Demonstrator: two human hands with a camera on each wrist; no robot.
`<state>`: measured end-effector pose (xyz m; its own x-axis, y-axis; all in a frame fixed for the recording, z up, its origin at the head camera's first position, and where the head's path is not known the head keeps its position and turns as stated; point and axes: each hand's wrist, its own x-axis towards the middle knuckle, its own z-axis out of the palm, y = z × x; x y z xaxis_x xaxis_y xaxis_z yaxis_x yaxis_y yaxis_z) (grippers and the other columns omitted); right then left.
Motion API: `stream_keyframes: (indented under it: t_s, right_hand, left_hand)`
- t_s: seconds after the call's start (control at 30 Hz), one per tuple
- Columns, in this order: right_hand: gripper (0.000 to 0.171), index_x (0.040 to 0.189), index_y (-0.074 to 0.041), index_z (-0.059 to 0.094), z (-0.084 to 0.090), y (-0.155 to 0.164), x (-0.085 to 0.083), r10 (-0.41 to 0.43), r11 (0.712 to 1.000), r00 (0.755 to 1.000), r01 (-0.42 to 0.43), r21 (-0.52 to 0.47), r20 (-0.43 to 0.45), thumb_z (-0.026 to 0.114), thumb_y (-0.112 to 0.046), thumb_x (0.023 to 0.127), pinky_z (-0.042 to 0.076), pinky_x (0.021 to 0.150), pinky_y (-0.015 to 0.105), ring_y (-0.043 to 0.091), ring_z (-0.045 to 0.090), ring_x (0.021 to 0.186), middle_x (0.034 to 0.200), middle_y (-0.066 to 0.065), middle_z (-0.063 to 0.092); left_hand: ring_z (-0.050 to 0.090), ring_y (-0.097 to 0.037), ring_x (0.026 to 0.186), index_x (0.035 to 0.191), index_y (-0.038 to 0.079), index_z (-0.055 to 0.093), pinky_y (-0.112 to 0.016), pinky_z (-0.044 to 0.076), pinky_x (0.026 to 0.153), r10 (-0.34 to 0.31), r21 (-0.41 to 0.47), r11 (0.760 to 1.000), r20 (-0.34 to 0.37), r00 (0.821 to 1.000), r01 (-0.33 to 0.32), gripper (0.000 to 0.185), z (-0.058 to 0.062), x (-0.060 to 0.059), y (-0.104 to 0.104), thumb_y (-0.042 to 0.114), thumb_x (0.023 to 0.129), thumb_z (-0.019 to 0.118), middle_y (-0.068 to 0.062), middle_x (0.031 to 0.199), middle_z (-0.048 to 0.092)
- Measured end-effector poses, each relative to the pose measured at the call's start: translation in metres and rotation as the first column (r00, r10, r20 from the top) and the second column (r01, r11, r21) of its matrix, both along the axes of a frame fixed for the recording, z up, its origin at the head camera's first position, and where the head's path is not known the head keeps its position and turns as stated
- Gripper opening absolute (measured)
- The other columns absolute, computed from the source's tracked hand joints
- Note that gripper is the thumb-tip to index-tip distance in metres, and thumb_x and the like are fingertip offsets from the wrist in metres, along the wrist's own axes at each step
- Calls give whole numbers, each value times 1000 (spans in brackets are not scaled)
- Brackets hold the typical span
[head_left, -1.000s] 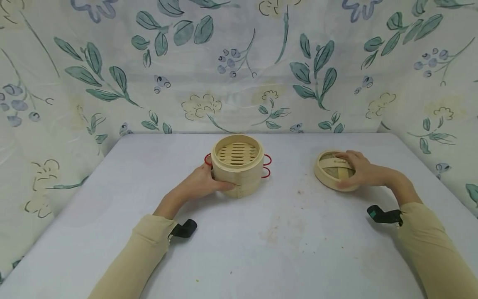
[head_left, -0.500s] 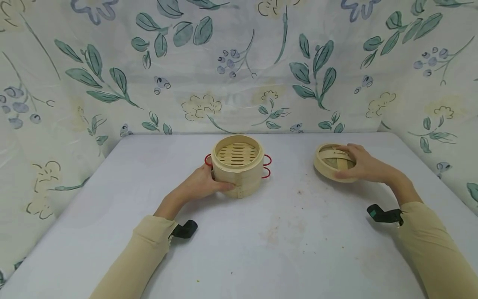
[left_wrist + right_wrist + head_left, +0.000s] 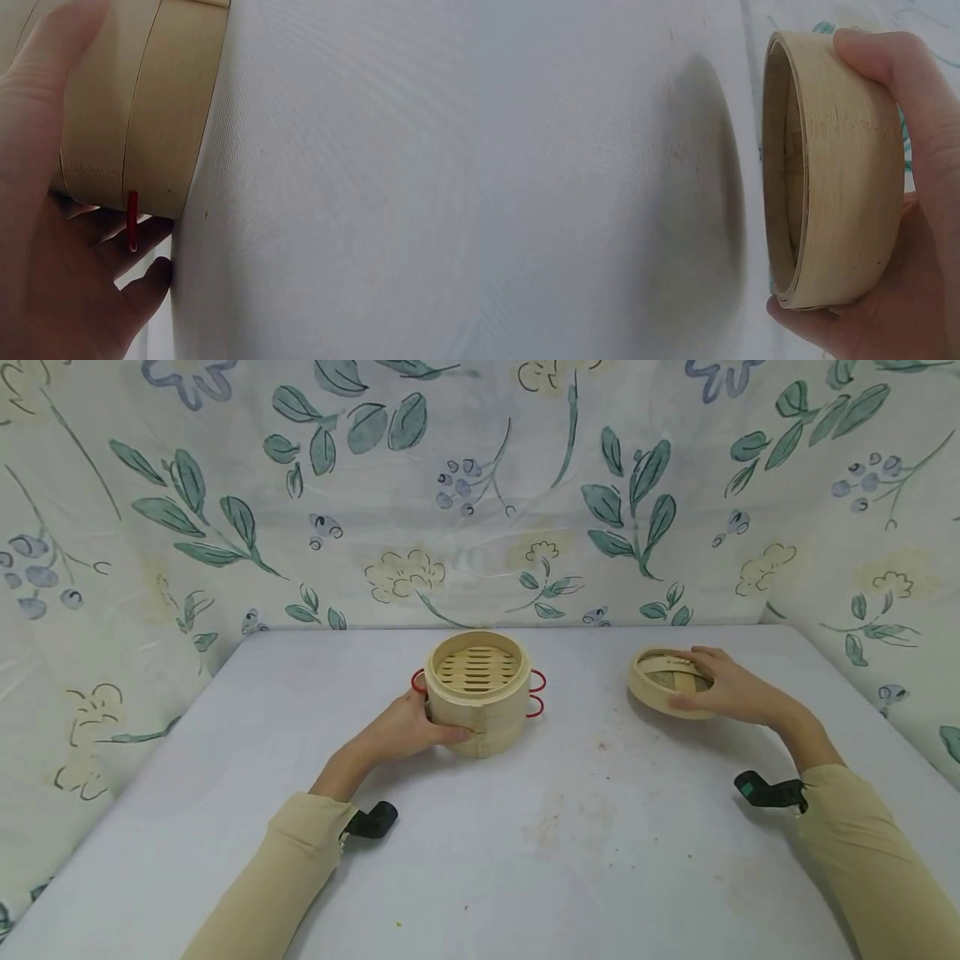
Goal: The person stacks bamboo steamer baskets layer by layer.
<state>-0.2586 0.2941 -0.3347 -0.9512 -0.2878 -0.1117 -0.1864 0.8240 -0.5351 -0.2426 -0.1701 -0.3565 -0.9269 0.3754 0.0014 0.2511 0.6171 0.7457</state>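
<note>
Lifted bamboo lid (image 3: 666, 681) clear of tabletop (image 3: 525, 827), gripped by right hand (image 3: 731, 692). Left hand (image 3: 408, 731) wrapped round open steamer basket (image 3: 477, 690), steadying. Likely heading back onto basket.

Head view looks down; wrist views press close to table (image 3: 570, 827).

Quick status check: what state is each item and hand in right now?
bamboo steamer: uncovered, stands on the table, slatted floor bare.
lid: off the steamer, held clear of the table.
left hand: grips the steamer's side.
right hand: grips the lid by its rim.
table: white cloth, faintly stained.
</note>
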Motion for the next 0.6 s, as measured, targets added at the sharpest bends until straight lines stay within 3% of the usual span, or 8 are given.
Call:
stream_keyframes:
  t_s: [0.6]
  right_hand:
    - [93, 156, -6, 26, 3, -15, 1, 0, 1000, 998, -1, -20, -59, 70, -48, 86, 28, 105, 72, 52, 23, 138, 157, 30, 12]
  left_hand:
    - [43, -27, 135, 151, 24, 25, -51, 35, 112, 9, -23, 1000, 11, 1000, -9, 102, 0, -1, -1, 50, 72, 85, -8, 148, 46]
